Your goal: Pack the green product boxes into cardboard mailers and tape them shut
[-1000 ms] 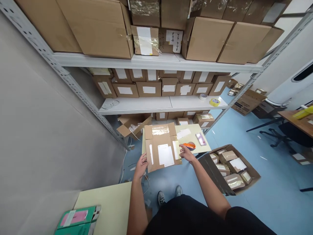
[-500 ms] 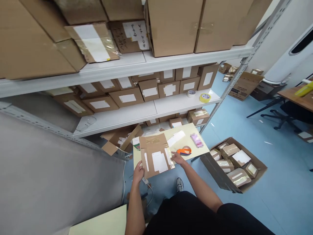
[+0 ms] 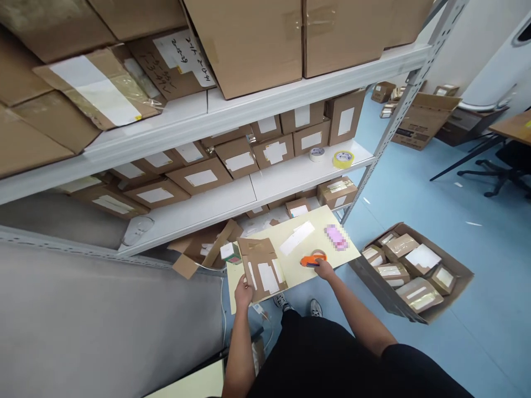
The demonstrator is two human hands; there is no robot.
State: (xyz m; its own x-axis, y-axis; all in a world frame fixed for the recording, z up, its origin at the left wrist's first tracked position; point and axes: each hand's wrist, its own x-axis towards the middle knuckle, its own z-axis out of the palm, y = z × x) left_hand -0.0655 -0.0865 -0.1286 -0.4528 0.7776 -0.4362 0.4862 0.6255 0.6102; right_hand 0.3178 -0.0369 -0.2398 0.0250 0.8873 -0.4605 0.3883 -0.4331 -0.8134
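Observation:
My left hand [image 3: 243, 293] is closed on the left edge of a flattish brown cardboard box [image 3: 259, 250] with white paper labels stuck on it. The box rests at the left of a pale yellow tabletop [image 3: 290, 272]. On the same tabletop, the fingers of my right hand [image 3: 324, 269] are closed at the near side of an orange tape dispenser [image 3: 309, 260] with a tape roll. Beyond it lies a white paper strip [image 3: 297, 237]. A pixelated pink item [image 3: 336, 236] is near the right end. Behind the box stands a small white and green carton [image 3: 230, 252].
Metal shelves [image 3: 232, 202] full of labelled boxes rise behind the table. A white tape roll [image 3: 317, 154] and a yellow tape roll [image 3: 343, 160] lie on the middle shelf. On the floor at right stands a large open carton [image 3: 381, 298] of small parcels. An open box [image 3: 186, 260] sits behind left.
My right hand has left the cardboard box and moved right to the tape dispenser. The box now lies lower against the tabletop, with my left hand still on it. The view has shifted.

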